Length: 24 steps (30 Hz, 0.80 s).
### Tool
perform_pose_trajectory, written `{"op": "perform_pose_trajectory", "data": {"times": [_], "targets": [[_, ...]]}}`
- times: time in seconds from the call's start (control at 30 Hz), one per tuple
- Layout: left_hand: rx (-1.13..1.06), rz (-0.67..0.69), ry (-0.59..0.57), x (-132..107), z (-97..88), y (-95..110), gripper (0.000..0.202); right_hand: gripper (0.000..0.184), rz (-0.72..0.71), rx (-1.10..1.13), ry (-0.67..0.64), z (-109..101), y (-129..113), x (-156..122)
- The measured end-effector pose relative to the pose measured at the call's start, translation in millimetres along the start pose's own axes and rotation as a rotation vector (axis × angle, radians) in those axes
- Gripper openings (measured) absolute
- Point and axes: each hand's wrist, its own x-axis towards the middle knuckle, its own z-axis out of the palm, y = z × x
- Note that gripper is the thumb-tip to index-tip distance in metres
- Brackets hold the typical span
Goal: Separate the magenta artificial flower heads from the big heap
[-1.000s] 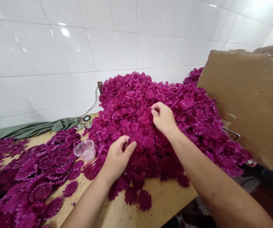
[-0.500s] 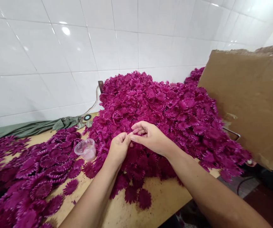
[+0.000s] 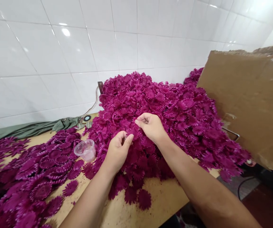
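Note:
A tall heap of magenta artificial flower pieces [image 3: 155, 104] with toothed petal edges rises in front of me. Over its front side, my right hand [image 3: 150, 126] pinches the edge of one flower piece [image 3: 133, 128] between thumb and fingertips. Just left of it and lower, my left hand [image 3: 119, 148] is curled, thumb toward the bent fingers. A bit of magenta shows at those fingertips, but whether it is held or lies behind is unclear. The two hands are a small distance apart.
A clear plastic cup [image 3: 86, 150] stands left of my left hand. More flattened flower pieces [image 3: 41, 171] cover the table's left side. Green cloth [image 3: 32, 128] lies along the tiled wall [image 3: 62, 57]. A large cardboard sheet [image 3: 247, 104] leans at the right.
My hands, together at the fingertips before, have parted. The right moved up and slightly away, now with a flower piece at its fingertips; the left thumb has lifted and turned outward.

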Motion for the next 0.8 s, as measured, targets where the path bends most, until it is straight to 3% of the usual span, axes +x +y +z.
{"op": "perform_pose_trajectory", "data": {"times": [0.1,0.17,0.27,0.33,0.5,0.67,0.73,0.8], "targets": [[-0.004,-0.002,-0.022,-5,-6.6,3,0.023,0.008,-0.057,-0.223,0.208,-13,9,17],[-0.022,-0.021,-0.051,-7,-11.5,4,0.021,0.01,-0.072,-0.353,0.255,-24,14,23],[-0.121,-0.06,-0.055,-7,-14.8,3,0.019,0.015,-0.165,-0.431,0.169,-31,13,12],[-0.194,-0.101,-0.064,-4,-13.1,-1,0.021,0.021,-0.201,-0.354,0.051,-28,5,-5],[-0.228,-0.153,-0.042,6,-2.5,-11,0.037,0.019,-0.117,-0.103,-0.247,-11,-12,-39],[-0.332,-0.181,-0.041,8,3.9,-12,0.043,0.008,0.062,0.122,-0.525,-6,-7,-38],[-0.326,-0.163,-0.063,6,4.7,-10,0.042,0.009,0.062,0.128,-0.499,-6,-4,-36],[-0.25,-0.135,-0.077,4,4.9,-7,0.039,0.01,0.003,0.052,-0.339,-3,-2,-33]]}}
